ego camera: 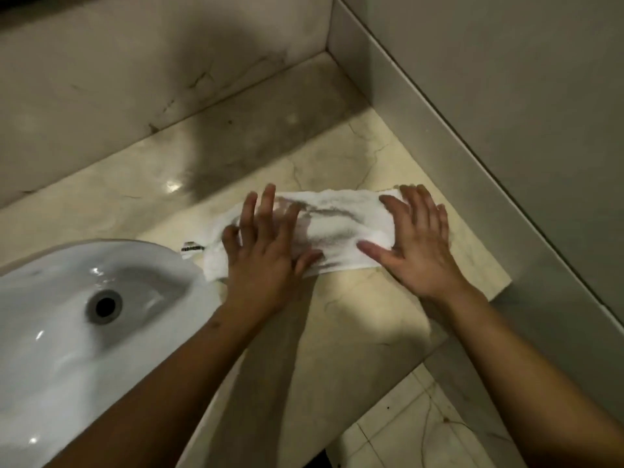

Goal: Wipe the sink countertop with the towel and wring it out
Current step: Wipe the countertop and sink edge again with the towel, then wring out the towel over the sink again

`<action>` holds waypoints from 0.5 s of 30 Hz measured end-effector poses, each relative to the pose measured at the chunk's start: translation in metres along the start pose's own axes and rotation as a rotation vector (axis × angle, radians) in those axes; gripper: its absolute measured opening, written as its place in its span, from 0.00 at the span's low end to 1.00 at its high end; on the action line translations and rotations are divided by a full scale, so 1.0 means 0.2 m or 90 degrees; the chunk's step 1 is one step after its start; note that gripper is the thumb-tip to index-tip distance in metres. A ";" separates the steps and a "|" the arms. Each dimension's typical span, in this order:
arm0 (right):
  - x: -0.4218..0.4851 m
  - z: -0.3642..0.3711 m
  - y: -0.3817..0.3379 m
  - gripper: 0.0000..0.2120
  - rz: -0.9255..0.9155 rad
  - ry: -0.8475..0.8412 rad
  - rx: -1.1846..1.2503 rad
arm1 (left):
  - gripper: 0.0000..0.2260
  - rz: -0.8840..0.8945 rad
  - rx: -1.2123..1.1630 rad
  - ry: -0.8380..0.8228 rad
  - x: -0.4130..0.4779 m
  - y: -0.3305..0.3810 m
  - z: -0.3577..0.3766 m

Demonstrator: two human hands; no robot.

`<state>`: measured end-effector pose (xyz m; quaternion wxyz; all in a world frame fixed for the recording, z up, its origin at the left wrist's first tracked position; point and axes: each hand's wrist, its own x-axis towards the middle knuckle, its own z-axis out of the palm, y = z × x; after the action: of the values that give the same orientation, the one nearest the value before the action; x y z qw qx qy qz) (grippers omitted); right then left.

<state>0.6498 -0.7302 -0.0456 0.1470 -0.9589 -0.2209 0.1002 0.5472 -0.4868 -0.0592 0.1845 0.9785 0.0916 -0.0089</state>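
A white towel (334,228) with grey dirt streaks lies folded into a long strip on the beige marble countertop (341,325), just right of the sink. My left hand (266,244) presses flat on the towel's left part, fingers spread. Over the towel's right end my right hand (418,241) also lies flat with fingers apart. Neither hand grips the cloth. A small dark label (191,248) sticks out at the towel's left end.
A white ceramic sink (50,332) with a round drain (104,306) fills the lower left. A marble backsplash (135,79) runs behind the counter and a grey wall (506,96) closes the right side. The counter's front edge drops to a tiled floor (415,427).
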 end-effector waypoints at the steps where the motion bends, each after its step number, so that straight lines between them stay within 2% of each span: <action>1: 0.02 -0.03 0.02 0.47 -0.017 -0.047 -0.001 | 0.42 0.034 -0.001 0.001 0.01 -0.02 -0.01; 3: 0.04 -0.08 0.06 0.58 -0.048 -0.107 -0.031 | 0.54 0.111 0.053 -0.030 0.03 -0.05 -0.04; 6: 0.05 -0.13 0.08 0.58 -0.067 -0.077 -0.097 | 0.59 0.113 0.057 -0.089 0.06 -0.07 -0.07; 8: 0.07 -0.13 0.06 0.51 -0.077 -0.091 -0.132 | 0.59 0.081 0.033 -0.122 0.09 -0.06 -0.09; 10: 0.07 -0.15 0.02 0.40 -0.073 -0.126 -0.077 | 0.57 0.083 0.048 -0.118 0.11 -0.04 -0.11; 13: 0.03 -0.23 -0.12 0.21 0.023 -0.130 0.164 | 0.51 0.075 0.032 -0.103 0.17 -0.02 -0.16; 15: 0.02 -0.32 -0.26 0.15 0.058 -0.118 0.302 | 0.39 0.053 -0.035 -0.085 0.18 -0.01 -0.21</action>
<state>0.6495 -0.6988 0.0307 0.3422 -0.8935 -0.1601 0.2428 0.5824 -0.4627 -0.0222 0.2172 0.9733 0.0385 -0.0637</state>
